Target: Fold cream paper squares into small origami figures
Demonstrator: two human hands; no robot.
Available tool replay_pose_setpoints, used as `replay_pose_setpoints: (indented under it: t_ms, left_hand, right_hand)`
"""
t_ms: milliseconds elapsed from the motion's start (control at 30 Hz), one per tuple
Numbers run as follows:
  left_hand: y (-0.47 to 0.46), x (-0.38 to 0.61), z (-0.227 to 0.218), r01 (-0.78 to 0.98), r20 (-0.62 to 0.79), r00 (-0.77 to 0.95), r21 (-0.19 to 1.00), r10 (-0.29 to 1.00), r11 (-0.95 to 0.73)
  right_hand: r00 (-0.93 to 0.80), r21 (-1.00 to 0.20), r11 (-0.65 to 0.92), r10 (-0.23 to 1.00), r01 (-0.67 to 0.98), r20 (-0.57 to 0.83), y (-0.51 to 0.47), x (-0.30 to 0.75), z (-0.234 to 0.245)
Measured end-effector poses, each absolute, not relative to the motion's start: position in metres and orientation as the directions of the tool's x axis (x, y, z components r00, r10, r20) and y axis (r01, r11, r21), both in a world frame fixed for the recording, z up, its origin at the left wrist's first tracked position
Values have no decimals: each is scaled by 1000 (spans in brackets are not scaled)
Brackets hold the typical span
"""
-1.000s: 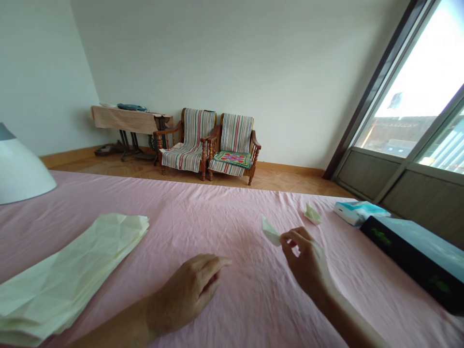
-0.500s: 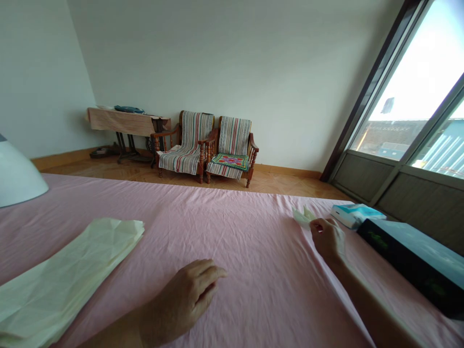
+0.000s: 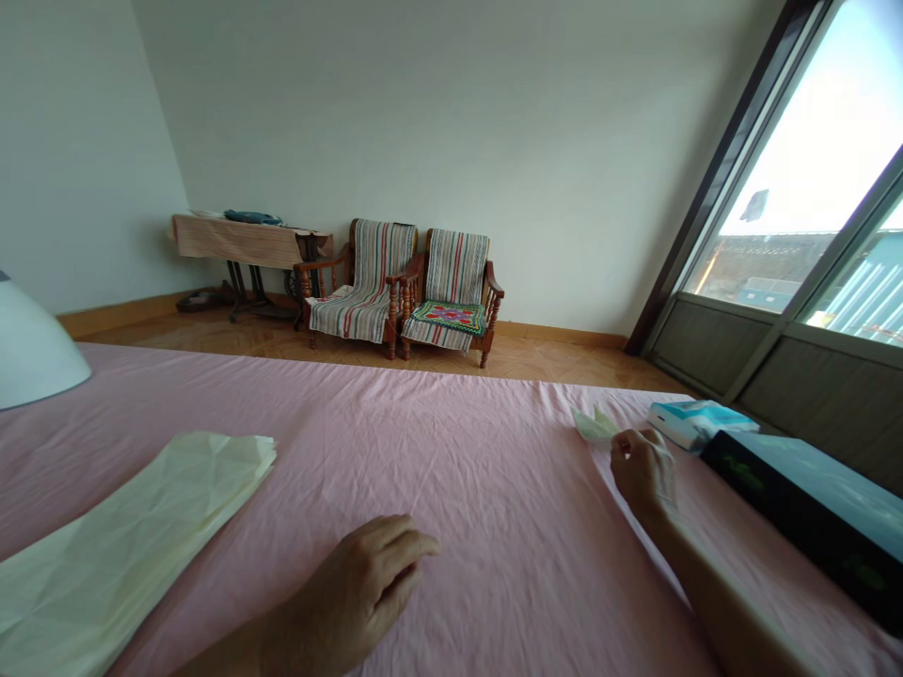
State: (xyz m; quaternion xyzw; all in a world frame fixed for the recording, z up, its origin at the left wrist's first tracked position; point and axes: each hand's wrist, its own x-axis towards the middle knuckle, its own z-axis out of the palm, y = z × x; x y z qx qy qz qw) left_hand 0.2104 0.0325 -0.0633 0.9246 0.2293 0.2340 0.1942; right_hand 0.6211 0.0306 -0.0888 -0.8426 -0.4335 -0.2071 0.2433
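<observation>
My left hand rests on the pink cloth near the front middle. Its fingers are bent a little, the thumb stands off from them, and nothing is in it. Farther out to the right, my right hand has its fingers curled closed beside a small pale folded paper. The fingertips are at the paper's right edge; whether they pinch it or anything else is hidden. To the left of my left hand lies a stack of large pale yellow creased paper sheets.
A blue and white packet and a long black box with a pale top lie on the right. A white dome-shaped object stands at the left edge. Beyond the cloth are two wooden chairs and a covered table.
My right hand has shifted slightly right relative to the small folded paper, which stays in about the same place. My left hand has hardly moved. The view has tilted a little.
</observation>
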Motion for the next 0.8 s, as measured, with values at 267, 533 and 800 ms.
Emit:
replay_pose_setpoints:
  t_ms: [267,533,800]
  left_hand:
    - [33,211,-65,313,329,797,493,507,-812]
    - [32,210,-66,321,311,797,507,517,-800]
    - [33,212,-64,322,302,803,504,513,-801]
  right_hand:
    - [529,-204,-519,615,830,585,29,621,-85]
    - [553,-167,-568,624,806,552,31,617,-80]
    - [536,-129,-541,715,831,449,38,603,-86]
